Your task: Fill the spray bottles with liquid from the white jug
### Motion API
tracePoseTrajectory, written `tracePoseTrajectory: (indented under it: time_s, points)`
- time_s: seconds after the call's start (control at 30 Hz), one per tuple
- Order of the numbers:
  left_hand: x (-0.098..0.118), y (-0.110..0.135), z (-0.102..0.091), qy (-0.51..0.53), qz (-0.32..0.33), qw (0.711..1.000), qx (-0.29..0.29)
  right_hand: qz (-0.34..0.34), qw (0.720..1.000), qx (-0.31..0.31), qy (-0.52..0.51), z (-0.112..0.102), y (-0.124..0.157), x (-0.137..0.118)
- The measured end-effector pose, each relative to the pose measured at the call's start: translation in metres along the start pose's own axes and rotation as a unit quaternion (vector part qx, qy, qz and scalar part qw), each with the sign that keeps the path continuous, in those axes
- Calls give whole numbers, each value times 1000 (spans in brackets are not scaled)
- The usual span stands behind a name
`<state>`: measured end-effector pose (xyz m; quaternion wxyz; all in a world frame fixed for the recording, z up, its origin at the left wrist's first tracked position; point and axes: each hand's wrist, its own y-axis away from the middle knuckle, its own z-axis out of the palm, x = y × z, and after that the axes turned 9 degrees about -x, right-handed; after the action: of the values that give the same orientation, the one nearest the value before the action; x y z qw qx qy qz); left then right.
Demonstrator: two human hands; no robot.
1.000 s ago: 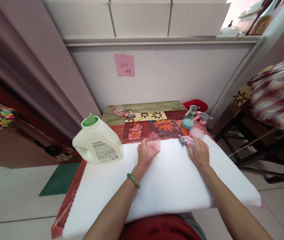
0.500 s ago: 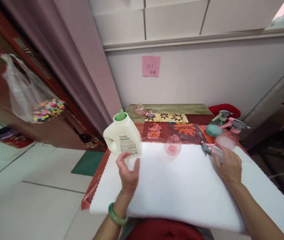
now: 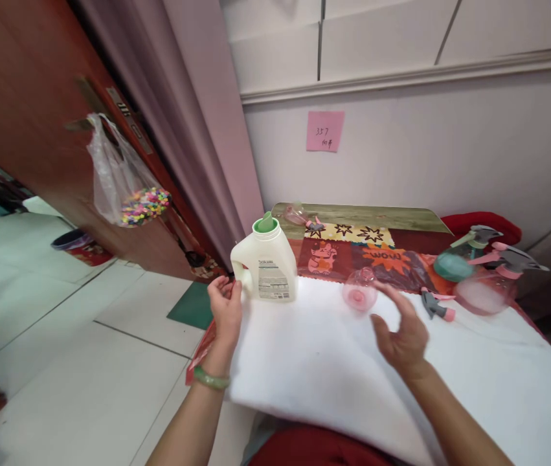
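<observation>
A white detergent jug with a green spout stands upright at the left of the white cloth. My left hand is beside its handle, fingers loosely bent and apart; nothing shows in them. Right of the jug is a clear pink bottle with no sprayer on it. My right hand reaches towards it, thumb and fingers spread and empty, the index fingertip close to its neck. A loose grey and pink spray head lies on the cloth to the right, its thin tube stretching away.
A green spray bottle and a pink spray bottle stand at the back right. Another small pink spray bottle lies at the back. A plastic bag of colourful pieces hangs from the door handle. The white cloth covers the table's front.
My right hand has let go of the spray head and moved left to the pink bottle. My left hand has moved left to the jug's handle. The view has turned left.
</observation>
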<state>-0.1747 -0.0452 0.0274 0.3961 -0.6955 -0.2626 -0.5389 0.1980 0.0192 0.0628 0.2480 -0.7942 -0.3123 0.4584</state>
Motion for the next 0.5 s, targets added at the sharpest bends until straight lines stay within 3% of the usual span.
tracePoseTrajectory:
  time_s: [0.07, 0.13, 0.17, 0.23, 0.3, 0.4, 0.5]
  points:
    - [-2, -13, 11, -16, -4, 1000, -13, 86, 974, 9, -211, 43, -10, -31]
    - [-3, -27, 21, -28, -17, 999, -35, 209, 900, 13, -382, 81, -17, -49]
    - [-4, -33, 25, -33, -27, 998, -49, 253, 870, 13, -423, 97, -17, -53]
    - [-6, -41, 32, -40, -48, 995, -76, 289, 841, 5, -457, 122, -14, -52]
    - [-8, -45, 37, -47, -61, 992, -95, 296, 837, -9, -460, 138, -6, -42]
    - [-5, -47, 40, -67, -57, 990, -114, 282, 861, -42, -422, 150, 6, -23]
    - [12, -47, 36, -109, -22, 986, -122, 263, 882, -78, -384, 152, 10, -10]
